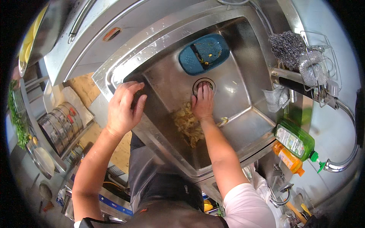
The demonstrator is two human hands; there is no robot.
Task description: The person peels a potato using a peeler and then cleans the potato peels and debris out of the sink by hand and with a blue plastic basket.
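Observation:
My right hand point(203, 103) reaches down to the round drain point(213, 82) in the floor of a stainless-steel sink point(159, 94). Its fingertips dip into the opening, so whatever they touch is hidden. Beside and below that wrist lies a pile of wet, yellowish-brown food scraps point(186, 122). A blue plastic strainer tray point(189, 59) rests on the sink floor beyond the drain, with a few yellow bits in its perforated part. My left hand point(125, 107) hovers by the sink's left rim, holding nothing, thumb and fingers apart.
To the right, a steel-wool scourer point(286, 47) sits by a wire rack point(328, 42) and the faucet point(291, 78). Green point(296, 139) and orange point(288, 159) bottles lie near the right rim. At left stand a shelf with a metal pot point(61, 124) and green herbs point(17, 114).

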